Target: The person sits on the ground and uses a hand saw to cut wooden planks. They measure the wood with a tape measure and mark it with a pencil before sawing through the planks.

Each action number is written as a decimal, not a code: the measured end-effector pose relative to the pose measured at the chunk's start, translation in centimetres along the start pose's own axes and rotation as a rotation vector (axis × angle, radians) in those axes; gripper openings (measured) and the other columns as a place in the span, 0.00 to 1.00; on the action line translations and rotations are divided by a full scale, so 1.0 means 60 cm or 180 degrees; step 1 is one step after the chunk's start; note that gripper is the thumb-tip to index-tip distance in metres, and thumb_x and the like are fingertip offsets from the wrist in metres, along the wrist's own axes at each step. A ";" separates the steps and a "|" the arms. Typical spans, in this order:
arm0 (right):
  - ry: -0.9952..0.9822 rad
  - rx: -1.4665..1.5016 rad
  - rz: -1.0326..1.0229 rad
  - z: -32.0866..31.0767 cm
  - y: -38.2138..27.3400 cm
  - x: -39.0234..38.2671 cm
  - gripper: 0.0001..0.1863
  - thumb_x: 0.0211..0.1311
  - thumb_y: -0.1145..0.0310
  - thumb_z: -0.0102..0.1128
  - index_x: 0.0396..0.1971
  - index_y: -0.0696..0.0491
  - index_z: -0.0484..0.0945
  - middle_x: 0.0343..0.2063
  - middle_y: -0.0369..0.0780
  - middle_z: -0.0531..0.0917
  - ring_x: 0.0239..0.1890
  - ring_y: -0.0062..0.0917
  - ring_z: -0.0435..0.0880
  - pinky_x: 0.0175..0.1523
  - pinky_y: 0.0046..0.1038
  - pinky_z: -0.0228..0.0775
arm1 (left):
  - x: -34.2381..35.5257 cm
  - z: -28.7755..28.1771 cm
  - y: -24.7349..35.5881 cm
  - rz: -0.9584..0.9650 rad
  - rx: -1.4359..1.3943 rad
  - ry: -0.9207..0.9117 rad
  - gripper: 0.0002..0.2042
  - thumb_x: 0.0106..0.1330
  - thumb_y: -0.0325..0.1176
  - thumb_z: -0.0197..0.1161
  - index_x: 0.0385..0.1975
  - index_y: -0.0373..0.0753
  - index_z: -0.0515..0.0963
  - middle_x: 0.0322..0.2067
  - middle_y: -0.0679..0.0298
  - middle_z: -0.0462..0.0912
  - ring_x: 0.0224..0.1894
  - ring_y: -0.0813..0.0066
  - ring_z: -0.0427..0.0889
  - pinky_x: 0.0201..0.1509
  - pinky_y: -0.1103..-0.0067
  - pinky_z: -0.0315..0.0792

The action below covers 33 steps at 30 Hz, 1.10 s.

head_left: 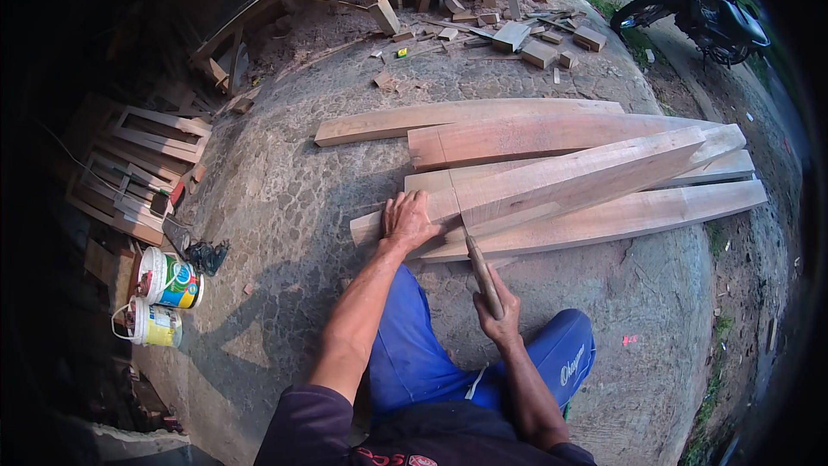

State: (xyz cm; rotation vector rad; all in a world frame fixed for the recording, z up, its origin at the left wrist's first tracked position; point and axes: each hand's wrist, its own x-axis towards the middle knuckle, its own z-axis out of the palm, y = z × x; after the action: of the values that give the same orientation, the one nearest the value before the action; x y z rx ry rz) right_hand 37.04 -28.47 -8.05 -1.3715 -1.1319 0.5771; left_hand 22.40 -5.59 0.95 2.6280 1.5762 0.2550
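Note:
A long squared wooden beam (569,179) lies slantwise over other timbers, its near end toward me. My left hand (408,219) grips this beam near that end, fingers curled over its top. A thin dark line crosses the wood just right of the fingers. My right hand (498,314) is closed around the wooden handle of a handsaw (484,278). The saw points up at the beam's near side, in line with the dark mark. Its blade shows almost edge-on, so its depth in the wood is hard to tell.
More planks (604,217) lie under and behind the beam on rough concrete. Offcuts (539,53) are scattered farther back, below leaning boards. Two paint buckets (158,325) and slatted wooden frames (147,168) stand at left. A motorcycle (703,13) is parked at the far right.

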 end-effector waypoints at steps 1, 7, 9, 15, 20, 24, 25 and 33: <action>0.0025 0.0012 -0.0042 0.014 -0.003 -0.001 0.36 0.57 0.75 0.69 0.69 0.53 0.73 0.44 0.50 0.89 0.39 0.36 0.92 0.45 0.32 0.81 | -0.008 -0.001 -0.016 -0.0065 0.0010 0.0012 0.33 0.46 0.53 0.78 0.48 0.40 0.77 0.49 0.56 0.83 0.55 0.55 0.79 0.60 0.62 0.68; -0.0519 0.0172 -0.0004 0.066 -0.041 0.007 0.36 0.58 0.73 0.69 0.69 0.51 0.73 0.36 0.50 0.89 0.35 0.38 0.92 0.43 0.33 0.82 | -0.066 -0.036 -0.103 -0.0404 0.0083 0.0177 0.36 0.46 0.57 0.79 0.51 0.41 0.77 0.49 0.57 0.83 0.57 0.55 0.77 0.62 0.60 0.66; -0.0656 0.0169 0.0011 0.081 -0.064 0.012 0.36 0.58 0.72 0.68 0.69 0.51 0.72 0.36 0.51 0.89 0.35 0.39 0.92 0.43 0.34 0.82 | -0.092 -0.050 -0.125 -0.0660 0.0087 0.0084 0.37 0.48 0.60 0.77 0.52 0.40 0.77 0.49 0.56 0.84 0.59 0.55 0.76 0.65 0.58 0.65; -0.0951 0.0116 0.0683 0.088 -0.115 0.076 0.34 0.59 0.72 0.67 0.68 0.52 0.74 0.45 0.53 0.89 0.48 0.34 0.91 0.53 0.33 0.79 | -0.085 -0.046 -0.141 -0.1052 0.0228 0.0187 0.34 0.52 0.61 0.74 0.48 0.39 0.77 0.49 0.53 0.84 0.57 0.53 0.79 0.63 0.57 0.68; -0.0845 -0.0091 0.0158 0.094 -0.050 0.078 0.34 0.61 0.69 0.68 0.69 0.51 0.73 0.49 0.52 0.87 0.52 0.38 0.89 0.56 0.34 0.79 | -0.044 -0.034 -0.144 -0.0962 0.0051 0.0188 0.30 0.52 0.55 0.75 0.47 0.39 0.77 0.49 0.53 0.84 0.57 0.52 0.79 0.64 0.57 0.68; -0.0400 -0.0239 -0.1067 0.127 0.013 0.041 0.34 0.64 0.71 0.67 0.71 0.53 0.69 0.61 0.49 0.81 0.57 0.43 0.85 0.58 0.35 0.80 | -0.036 -0.044 -0.148 -0.0938 0.0097 -0.0028 0.33 0.48 0.53 0.77 0.50 0.39 0.76 0.51 0.54 0.84 0.58 0.52 0.78 0.65 0.59 0.68; -0.0546 -0.0225 -0.0842 0.130 0.017 0.038 0.34 0.64 0.71 0.66 0.71 0.53 0.69 0.62 0.49 0.81 0.57 0.43 0.86 0.58 0.35 0.80 | -0.036 -0.048 -0.146 -0.0980 0.0140 -0.0107 0.34 0.47 0.54 0.78 0.50 0.39 0.76 0.51 0.54 0.84 0.58 0.52 0.78 0.65 0.59 0.69; -0.0982 -0.0070 0.0664 -0.044 -0.152 -0.065 0.35 0.61 0.74 0.67 0.71 0.53 0.70 0.61 0.48 0.82 0.62 0.37 0.83 0.65 0.32 0.74 | -0.033 -0.051 -0.138 -0.1020 0.0109 -0.0195 0.33 0.48 0.52 0.76 0.52 0.39 0.75 0.53 0.54 0.83 0.60 0.53 0.77 0.68 0.59 0.67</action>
State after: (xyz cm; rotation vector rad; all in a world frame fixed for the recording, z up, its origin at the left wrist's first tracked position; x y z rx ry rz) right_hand 35.25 -34.71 -0.13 -1.4631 -1.2490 0.9547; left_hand 13.73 -3.52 2.58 2.3308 1.9589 0.1269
